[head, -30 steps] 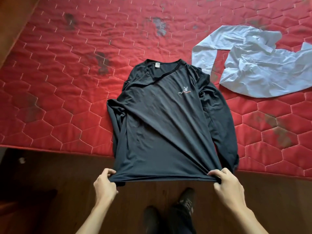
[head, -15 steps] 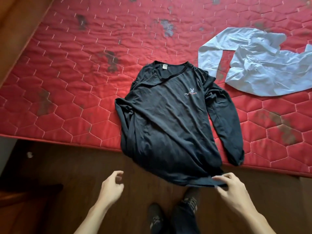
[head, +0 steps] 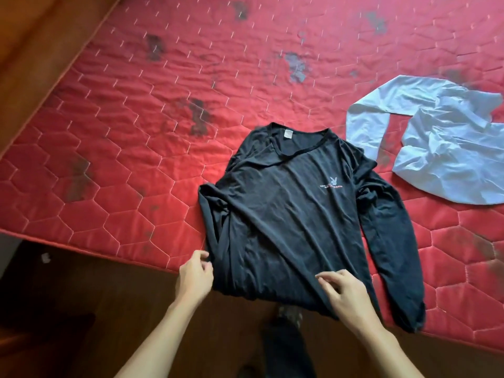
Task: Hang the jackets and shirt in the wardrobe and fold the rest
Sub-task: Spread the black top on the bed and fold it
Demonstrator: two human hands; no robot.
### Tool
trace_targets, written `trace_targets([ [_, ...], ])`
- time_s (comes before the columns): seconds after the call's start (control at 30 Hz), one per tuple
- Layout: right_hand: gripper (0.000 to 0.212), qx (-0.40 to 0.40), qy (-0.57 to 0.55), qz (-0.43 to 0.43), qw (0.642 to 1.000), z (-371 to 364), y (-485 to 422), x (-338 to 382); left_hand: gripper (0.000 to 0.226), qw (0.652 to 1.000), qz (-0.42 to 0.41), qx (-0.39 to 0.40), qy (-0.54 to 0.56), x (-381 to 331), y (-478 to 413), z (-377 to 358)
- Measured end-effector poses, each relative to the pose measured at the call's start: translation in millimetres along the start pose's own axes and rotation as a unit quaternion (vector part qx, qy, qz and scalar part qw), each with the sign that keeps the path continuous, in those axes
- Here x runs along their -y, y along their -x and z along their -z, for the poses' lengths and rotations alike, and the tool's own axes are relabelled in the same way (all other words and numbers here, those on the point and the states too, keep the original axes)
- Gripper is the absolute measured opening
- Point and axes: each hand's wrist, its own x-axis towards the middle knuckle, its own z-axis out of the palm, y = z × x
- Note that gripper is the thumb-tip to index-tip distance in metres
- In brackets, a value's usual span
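Left hand (head: 195, 276) and right hand (head: 346, 296) on bare forearms, dark trousers (head: 286, 350), dark footwear (head: 290, 313)

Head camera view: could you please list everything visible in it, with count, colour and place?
mattress: one, red, fills the upper frame.
long-sleeved top: one, black, on the mattress's near edge, hem overhanging.
shirt: one, pale blue, crumpled, right on the mattress.
floor: dark brown wood, below the mattress.
scrap: one, white, on the floor, left.
legs: dark trousers, bottom centre.
left hand: at the top's side edge.
right hand: over the top's lower part.
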Motion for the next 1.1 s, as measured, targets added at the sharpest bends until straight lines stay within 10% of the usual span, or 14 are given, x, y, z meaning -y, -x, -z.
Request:
trace_targets([
  [0.33, 0.022, 0.016, 0.024, 0.063, 0.998, -9.9, -210.9, 85.9, 0.073, 0.989, -0.053, -0.073, -0.114, -81.9, -144.1, -5.1],
  [0.6, 0.047, -0.053, 0.131, 0.111, 0.984, 3.1, -320.7, 135.3, 0.072, 0.989, -0.1, -0.088, -0.065, -114.5, -181.4, 22.5],
  [0.8, 0.042, 0.106, 0.252, 0.072, 0.959, -3.8, -352.3, 159.7, 0.07, 0.972, -0.109, -0.202, -0.057, -117.2, -215.3, 82.8],
  [1.1, 0.022, 0.14, 0.065, -0.053, 0.987, 5.5, -378.8, 170.3, 0.072, 0.967, -0.113, -0.158, -0.164, -101.2, -286.9, 173.5],
])
